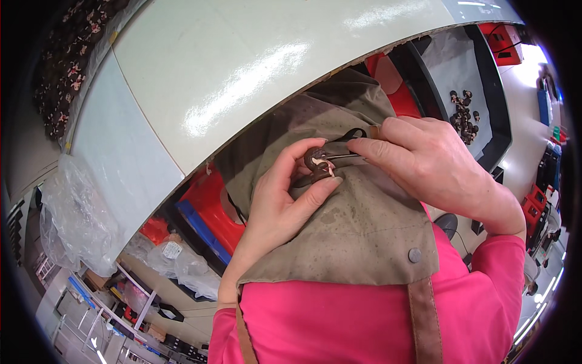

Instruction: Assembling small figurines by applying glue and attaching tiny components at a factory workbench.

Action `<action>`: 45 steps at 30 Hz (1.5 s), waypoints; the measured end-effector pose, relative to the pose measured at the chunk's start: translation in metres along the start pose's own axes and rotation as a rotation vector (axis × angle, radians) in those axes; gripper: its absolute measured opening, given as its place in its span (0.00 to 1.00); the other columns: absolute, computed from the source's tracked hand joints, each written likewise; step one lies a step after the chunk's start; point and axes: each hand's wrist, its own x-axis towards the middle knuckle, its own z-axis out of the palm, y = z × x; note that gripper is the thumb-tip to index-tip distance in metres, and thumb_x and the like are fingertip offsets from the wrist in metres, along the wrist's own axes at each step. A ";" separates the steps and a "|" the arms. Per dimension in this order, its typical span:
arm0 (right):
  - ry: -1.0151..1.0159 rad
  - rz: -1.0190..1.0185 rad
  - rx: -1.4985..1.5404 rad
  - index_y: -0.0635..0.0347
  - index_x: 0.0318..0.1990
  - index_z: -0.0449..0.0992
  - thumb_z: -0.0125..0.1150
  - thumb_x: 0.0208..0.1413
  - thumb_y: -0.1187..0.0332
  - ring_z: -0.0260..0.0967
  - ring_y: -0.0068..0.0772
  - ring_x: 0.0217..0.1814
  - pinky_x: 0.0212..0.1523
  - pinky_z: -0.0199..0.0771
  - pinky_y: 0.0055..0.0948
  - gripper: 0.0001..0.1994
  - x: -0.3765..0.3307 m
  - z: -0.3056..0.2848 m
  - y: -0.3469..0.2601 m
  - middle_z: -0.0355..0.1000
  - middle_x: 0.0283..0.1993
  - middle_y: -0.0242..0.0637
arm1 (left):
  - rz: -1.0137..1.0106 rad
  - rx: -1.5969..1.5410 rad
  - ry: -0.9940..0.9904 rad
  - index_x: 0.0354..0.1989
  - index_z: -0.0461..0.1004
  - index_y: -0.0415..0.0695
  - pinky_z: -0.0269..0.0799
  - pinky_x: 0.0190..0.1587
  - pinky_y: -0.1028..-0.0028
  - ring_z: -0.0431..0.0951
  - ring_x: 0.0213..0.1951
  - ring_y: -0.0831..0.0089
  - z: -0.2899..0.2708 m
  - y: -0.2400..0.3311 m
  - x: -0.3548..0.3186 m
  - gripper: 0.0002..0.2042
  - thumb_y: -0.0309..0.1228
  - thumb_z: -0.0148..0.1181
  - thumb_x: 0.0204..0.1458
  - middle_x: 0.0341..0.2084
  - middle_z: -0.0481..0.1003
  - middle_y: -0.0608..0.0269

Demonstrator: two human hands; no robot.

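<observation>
While an olive apron (370, 236) spreads beneath the work, a person's left hand (288, 188) grips a small brown piece (317, 162) (rounded, glossy and broken by patches of cream and pink). The hand is partly curled, thumb at the lower end of the piece and fingers around its upper and far side. From the other side comes the right hand (418, 155), closed, its thumb and forefinger pinching a thin dark tool (343, 156). The tool's shaft points left and ends at the right side of the piece; whether the tip actually touches, I cannot tell. Just above the shaft, by the right fingertips, sits a black loop (354, 133).

The piece is held over the apron, close to the near edge of a pale, shiny bench (212, 85). To the right, a black tray (498, 100) lined with white paper (445, 57) bears a loose cluster of similar small pieces (465, 121). At the far left lies a big heap of dark pieces (63, 73) flecked with pink, clear plastic beside it, and a crumpled clear bag (79, 212) hangs at the bench's left end. Red plastic (212, 209) shows beneath the bench, near the left forearm. The person's shirt (339, 318) is bright pink.
</observation>
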 end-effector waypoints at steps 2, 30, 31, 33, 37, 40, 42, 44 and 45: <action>-0.073 0.016 -0.048 0.59 0.43 0.74 0.61 0.45 0.72 0.68 0.34 0.27 0.25 0.70 0.31 0.15 0.001 -0.006 -0.008 0.65 0.28 0.34 | 0.051 0.088 0.014 0.55 0.64 0.41 0.70 0.45 0.76 0.75 0.40 0.76 0.000 -0.004 0.001 0.23 0.28 0.64 0.51 0.36 0.74 0.64; -0.171 0.184 0.484 0.62 0.43 0.72 0.53 0.51 0.81 0.71 0.46 0.42 0.38 0.72 0.35 0.12 0.006 -0.014 -0.029 0.71 0.40 0.45 | 0.081 0.248 0.036 0.52 0.64 0.42 0.69 0.37 0.75 0.72 0.34 0.75 0.000 0.000 -0.003 0.20 0.31 0.62 0.52 0.31 0.72 0.62; -0.142 0.186 0.462 0.62 0.42 0.71 0.54 0.49 0.82 0.71 0.46 0.42 0.38 0.73 0.35 0.12 0.003 -0.015 -0.034 0.69 0.42 0.43 | 0.082 0.246 0.037 0.52 0.64 0.42 0.69 0.37 0.75 0.72 0.34 0.75 0.001 0.002 -0.003 0.20 0.31 0.62 0.52 0.31 0.72 0.62; -0.112 0.179 0.444 0.61 0.41 0.71 0.54 0.47 0.84 0.70 0.45 0.43 0.37 0.73 0.35 0.13 0.001 -0.015 -0.041 0.67 0.44 0.42 | 0.072 0.146 -0.016 0.53 0.63 0.42 0.67 0.40 0.76 0.71 0.35 0.77 0.000 0.004 -0.004 0.20 0.32 0.60 0.54 0.33 0.71 0.62; 0.001 0.127 0.317 0.61 0.35 0.69 0.55 0.40 0.84 0.71 0.42 0.38 0.34 0.74 0.34 0.12 0.006 -0.011 -0.053 0.67 0.42 0.40 | 0.014 0.051 0.017 0.53 0.62 0.41 0.67 0.42 0.76 0.70 0.36 0.76 0.003 0.008 0.001 0.19 0.36 0.55 0.58 0.34 0.70 0.60; -0.033 0.086 0.173 0.59 0.33 0.68 0.55 0.43 0.78 0.69 0.37 0.34 0.29 0.73 0.30 0.08 0.009 -0.011 -0.061 0.66 0.35 0.36 | 0.030 0.063 0.032 0.53 0.61 0.40 0.66 0.42 0.75 0.70 0.36 0.75 0.005 0.012 0.007 0.18 0.38 0.50 0.61 0.34 0.70 0.60; -0.033 0.059 0.107 0.59 0.32 0.67 0.55 0.43 0.76 0.67 0.36 0.32 0.27 0.71 0.29 0.07 0.010 -0.010 -0.067 0.64 0.33 0.35 | 0.098 0.114 0.063 0.54 0.60 0.40 0.67 0.40 0.74 0.70 0.33 0.73 0.009 0.006 0.009 0.16 0.37 0.47 0.63 0.33 0.70 0.58; -0.002 0.024 0.022 0.58 0.30 0.65 0.55 0.43 0.74 0.62 0.33 0.27 0.22 0.67 0.28 0.06 0.012 -0.007 -0.072 0.59 0.28 0.34 | 0.112 0.121 0.073 0.54 0.59 0.41 0.67 0.38 0.73 0.70 0.31 0.73 0.010 -0.001 0.010 0.16 0.36 0.46 0.63 0.32 0.70 0.57; -0.002 0.029 0.023 0.58 0.30 0.65 0.55 0.43 0.74 0.62 0.33 0.27 0.22 0.67 0.28 0.06 0.012 -0.006 -0.073 0.59 0.28 0.34 | 0.124 0.124 0.083 0.55 0.59 0.41 0.67 0.36 0.72 0.69 0.29 0.72 0.011 -0.004 0.011 0.16 0.36 0.45 0.63 0.32 0.69 0.57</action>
